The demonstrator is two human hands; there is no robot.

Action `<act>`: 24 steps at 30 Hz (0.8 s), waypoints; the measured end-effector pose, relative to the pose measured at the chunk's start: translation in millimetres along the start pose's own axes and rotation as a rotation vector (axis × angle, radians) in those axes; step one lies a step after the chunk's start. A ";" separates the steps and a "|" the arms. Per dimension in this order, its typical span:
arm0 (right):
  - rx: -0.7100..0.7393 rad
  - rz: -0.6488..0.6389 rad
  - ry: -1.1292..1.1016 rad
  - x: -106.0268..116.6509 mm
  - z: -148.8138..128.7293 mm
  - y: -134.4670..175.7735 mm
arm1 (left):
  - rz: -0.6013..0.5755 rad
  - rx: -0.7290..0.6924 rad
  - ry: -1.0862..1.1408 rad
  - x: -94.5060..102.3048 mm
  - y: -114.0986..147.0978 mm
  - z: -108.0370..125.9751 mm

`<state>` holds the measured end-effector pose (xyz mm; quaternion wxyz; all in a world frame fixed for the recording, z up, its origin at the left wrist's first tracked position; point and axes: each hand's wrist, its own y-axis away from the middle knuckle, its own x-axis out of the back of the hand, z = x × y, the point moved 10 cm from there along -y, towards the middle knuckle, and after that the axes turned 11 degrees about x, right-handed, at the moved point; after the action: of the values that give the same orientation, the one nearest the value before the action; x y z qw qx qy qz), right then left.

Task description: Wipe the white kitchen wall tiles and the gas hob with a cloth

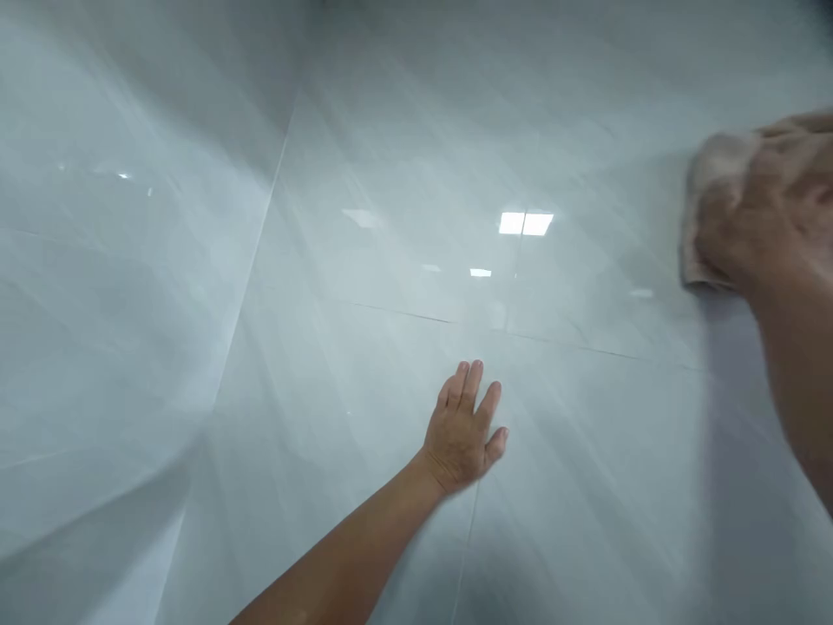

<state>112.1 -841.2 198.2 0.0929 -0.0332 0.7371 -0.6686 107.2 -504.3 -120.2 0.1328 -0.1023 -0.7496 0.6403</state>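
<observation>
My left hand (pixel 461 434) rests flat against the glossy pale grey tiled surface (pixel 390 373), its fingers stretched out and a little apart. Nothing is in it. At the right edge, my right hand (pixel 768 208) is smeared by motion and has its fingers curled over a pale, folded cloth (pixel 712 187). That cloth is pressed against the same tiles, and its far side is hidden by the hand.
Another tiled surface (pixel 117 304) meets this one along a straight corner line on the left. Thin joints run between the tiles. Bright lamp reflections (pixel 526 224) show in the gloss, and a shadow falls beneath my right arm.
</observation>
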 end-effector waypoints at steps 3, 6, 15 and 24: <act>0.077 -0.179 -0.037 -19.6 -122.0 -1.8 | 0.018 -0.012 0.015 3.4 1.2 2.9; 0.394 -0.238 -0.110 -16.6 -251.2 24.4 | 0.064 -0.032 0.036 13.4 3.1 22.1; 1.166 -0.339 -0.249 -5.5 -394.0 166.4 | -0.119 -0.220 0.057 17.4 28.6 67.0; 0.208 -0.113 0.015 35.6 -154.4 63.0 | -0.020 -0.049 -0.162 110.5 14.2 -121.6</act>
<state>53.9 -689.6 146.1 0.0523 -0.0599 0.6615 -0.7457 42.8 -352.9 -109.0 0.0755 -0.0457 -0.7744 0.6266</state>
